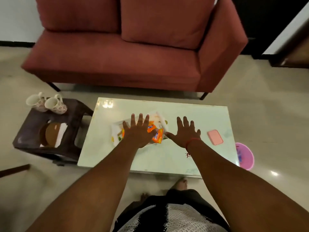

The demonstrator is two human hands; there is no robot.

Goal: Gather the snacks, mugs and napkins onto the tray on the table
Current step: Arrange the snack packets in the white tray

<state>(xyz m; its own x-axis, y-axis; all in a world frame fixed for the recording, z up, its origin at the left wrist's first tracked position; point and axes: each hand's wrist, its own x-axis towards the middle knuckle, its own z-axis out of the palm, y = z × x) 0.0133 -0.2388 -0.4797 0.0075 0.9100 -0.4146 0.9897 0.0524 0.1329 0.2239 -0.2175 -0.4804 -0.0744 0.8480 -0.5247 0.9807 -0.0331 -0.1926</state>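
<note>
Neither hand grips anything: both are spread flat, palms down, fingers splayed, above the pale table [192,161]. Farthest left, a dark side table [31,141] stands just beside the pale one; on its far edge lie two white patterned mugs [47,102], tipped on their sides and touching, and nearer the camera a white napkin [61,133] lies under a brown round plate [51,133]. On the pale table, the left hand [138,131] is held over the white tray [115,129], hiding much of it; whether the palm touches what is beneath cannot be told. Orange snack packets [156,137] lie on the tray, showing past the thumb side of that hand. The right hand [185,133], with a red thread around its wrist, is open over bare tabletop just right of the tray, its thumb tip near the tray's edge. Further right on the table lies a pink rectangular object [215,137], apart from both hands. Past the table's right edge a pink bin [245,156] stands on the floor. Behind the table stands a red sofa [127,61].
</note>
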